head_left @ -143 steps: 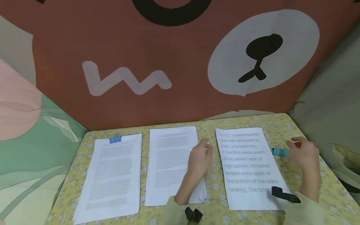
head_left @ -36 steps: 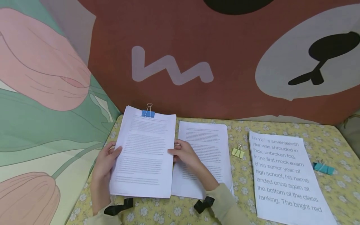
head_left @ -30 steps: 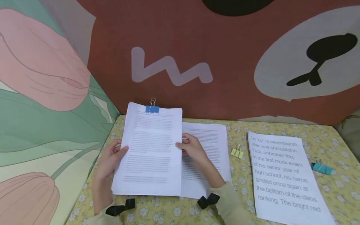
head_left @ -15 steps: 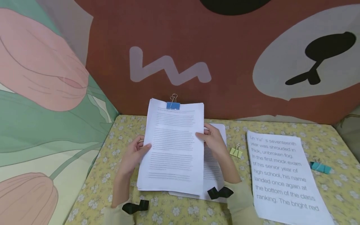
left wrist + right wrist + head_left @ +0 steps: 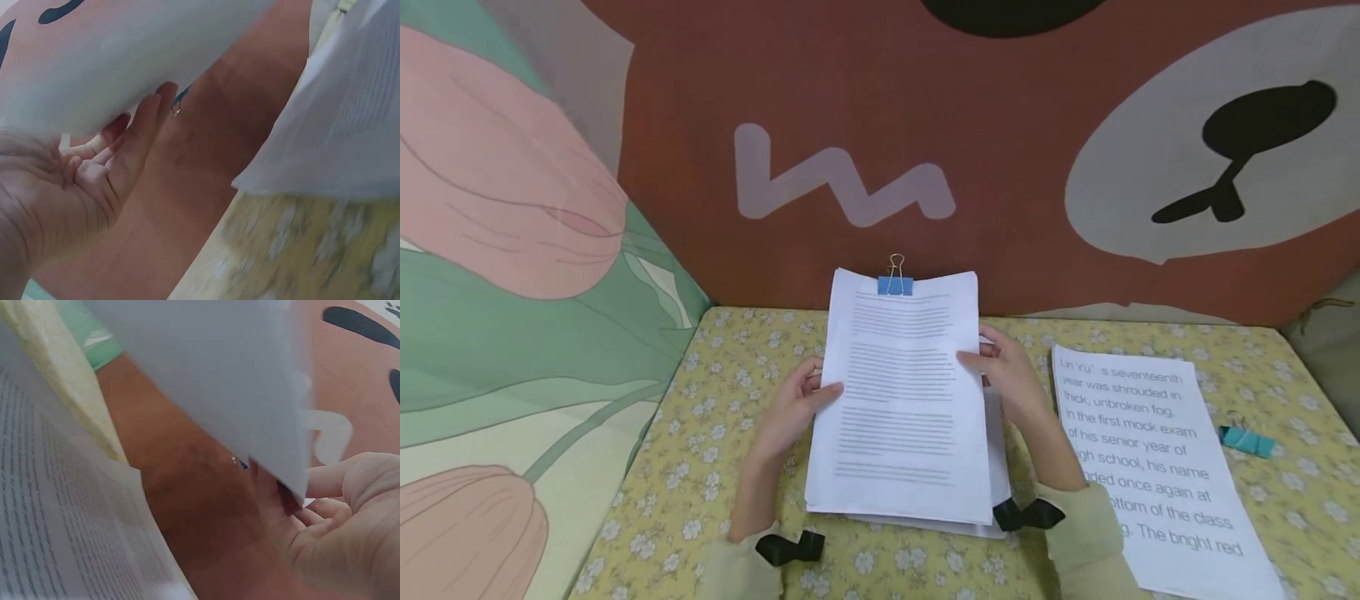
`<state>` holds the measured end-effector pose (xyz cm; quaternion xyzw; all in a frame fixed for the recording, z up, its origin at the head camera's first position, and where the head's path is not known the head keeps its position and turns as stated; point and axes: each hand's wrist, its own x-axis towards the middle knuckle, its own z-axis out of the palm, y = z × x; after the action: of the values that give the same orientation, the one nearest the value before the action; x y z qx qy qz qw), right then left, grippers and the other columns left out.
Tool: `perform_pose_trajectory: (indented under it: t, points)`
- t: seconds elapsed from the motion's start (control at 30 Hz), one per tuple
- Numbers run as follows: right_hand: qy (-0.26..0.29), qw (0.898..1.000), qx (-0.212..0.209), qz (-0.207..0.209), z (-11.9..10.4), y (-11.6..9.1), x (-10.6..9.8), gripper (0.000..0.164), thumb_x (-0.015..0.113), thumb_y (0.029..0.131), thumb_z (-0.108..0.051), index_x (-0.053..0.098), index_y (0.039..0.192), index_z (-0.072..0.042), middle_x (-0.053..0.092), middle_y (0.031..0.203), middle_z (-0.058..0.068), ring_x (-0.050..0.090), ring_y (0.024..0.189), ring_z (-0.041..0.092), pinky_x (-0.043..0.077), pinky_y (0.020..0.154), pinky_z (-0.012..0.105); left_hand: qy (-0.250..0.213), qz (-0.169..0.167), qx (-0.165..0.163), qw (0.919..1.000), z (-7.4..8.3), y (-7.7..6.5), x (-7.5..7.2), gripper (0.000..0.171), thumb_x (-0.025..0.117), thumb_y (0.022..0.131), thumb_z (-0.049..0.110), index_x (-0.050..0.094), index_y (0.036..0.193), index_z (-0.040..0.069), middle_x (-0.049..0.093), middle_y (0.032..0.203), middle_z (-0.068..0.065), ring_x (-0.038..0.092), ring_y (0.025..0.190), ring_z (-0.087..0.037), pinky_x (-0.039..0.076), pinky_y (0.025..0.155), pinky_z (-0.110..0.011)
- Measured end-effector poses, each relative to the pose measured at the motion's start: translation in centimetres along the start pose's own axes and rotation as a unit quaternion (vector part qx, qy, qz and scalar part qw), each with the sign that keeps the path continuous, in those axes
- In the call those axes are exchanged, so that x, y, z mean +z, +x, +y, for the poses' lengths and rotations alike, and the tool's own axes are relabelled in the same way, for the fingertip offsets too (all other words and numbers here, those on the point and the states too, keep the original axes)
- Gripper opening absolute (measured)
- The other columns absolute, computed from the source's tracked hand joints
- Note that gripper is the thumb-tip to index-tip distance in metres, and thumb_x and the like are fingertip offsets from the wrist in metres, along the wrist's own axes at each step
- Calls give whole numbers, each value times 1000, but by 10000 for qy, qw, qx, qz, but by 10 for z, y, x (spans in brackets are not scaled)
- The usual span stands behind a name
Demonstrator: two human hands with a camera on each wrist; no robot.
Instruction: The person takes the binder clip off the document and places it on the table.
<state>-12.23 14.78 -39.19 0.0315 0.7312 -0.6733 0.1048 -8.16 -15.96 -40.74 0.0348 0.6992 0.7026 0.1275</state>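
Note:
A stack of printed paper (image 5: 898, 392) is held up between both hands, tilted over the table, with a blue binder clip (image 5: 895, 286) on its top edge. My left hand (image 5: 790, 408) pinches its left edge, thumb in front and fingers behind. On the opposite edge my right hand (image 5: 1011, 375) pinches it the same way, a little higher. The left wrist view shows the left hand's fingers (image 5: 140, 131) spread along the sheets' underside. Beneath the held stack, a second paper stack (image 5: 997, 458) lies on the table, mostly covered; its printed face shows in the right wrist view.
To the right lies a large-print sheet stack (image 5: 1150, 467), partly covered by the right forearm. Beyond it sits a teal binder clip (image 5: 1247, 440). The table has a yellow floral cloth (image 5: 700, 467), and a brown bear-patterned wall hanging (image 5: 805, 250) rises behind it.
The hands first hovered at the right, then gripped the blue-clipped stack at the left, lifted it and carried it right over the middle stack. The yellow binder clip is now hidden.

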Motion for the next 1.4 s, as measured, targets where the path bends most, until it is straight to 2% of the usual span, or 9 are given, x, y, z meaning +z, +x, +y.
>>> perform_pose_trajectory:
  t: [0.2,0.33,0.47,0.7,0.87,0.97,1.13,1.23,1.4]
  points:
    - [264,9986,-285,-362,4,-9,-30,61,62,101,-1,39,157,0,75,107,5,74,85,15,59,68,30,-529,-384,-137,9978,-1,11,22,35,56,105,8,49,137,-3,73,111,-20,75,84,-24,61,71,-33]
    - [480,9964,-425,-559,9,-12,-46,58,60,101,3,40,155,4,76,107,1,75,88,17,60,69,30,-805,-779,-123,9936,-5,20,37,48,54,107,10,41,152,2,70,121,-21,75,92,-23,61,76,-35]
    - [462,9955,-505,-661,12,-14,-56,53,60,100,3,44,150,8,77,109,1,75,90,17,60,70,30,-992,-902,-179,9908,-8,28,50,51,52,108,12,39,157,9,64,132,-23,73,101,-26,61,82,-38]
    - [82,9977,-290,-607,11,-17,-64,51,67,100,-5,50,145,9,76,112,10,76,88,18,60,72,32,-1415,-472,-576,9871,-13,36,66,50,50,106,6,43,155,10,63,134,-24,71,106,-30,60,86,-42]
    - [-298,9981,-265,-471,10,-19,-68,45,68,100,-7,55,140,9,74,114,19,75,88,18,59,73,33,-1556,-279,-647,9853,-16,40,72,50,49,105,4,45,154,11,62,135,-23,70,111,-32,59,91,-42]
    - [-457,9981,-254,-332,9,-20,-69,39,68,99,-6,59,133,11,75,110,18,73,86,17,58,72,32,-1482,-147,-623,9869,-16,40,73,48,48,106,5,47,154,10,63,135,-22,69,113,-33,58,93,-42]
    - [-563,9981,-205,-149,7,-20,-70,32,70,97,-6,63,123,13,78,99,11,74,81,16,57,67,31,-1148,166,-558,9917,-13,41,72,43,49,106,8,51,149,1,66,130,-21,69,114,-32,57,94,-39]
    - [-639,9976,-222,-132,7,-19,-70,31,70,98,-6,64,121,13,78,98,13,74,81,16,59,68,33,-1035,307,-562,9926,-12,41,71,41,49,107,9,52,146,-3,67,128,-22,69,112,-30,57,93,-36]
    - [-1029,9944,-242,-18,7,-20,-75,35,67,102,-14,61,124,12,75,98,14,72,80,16,61,72,34,-985,337,-497,9933,-11,41,69,41,48,107,10,51,147,-2,68,125,-22,71,107,-29,59,90,-36]
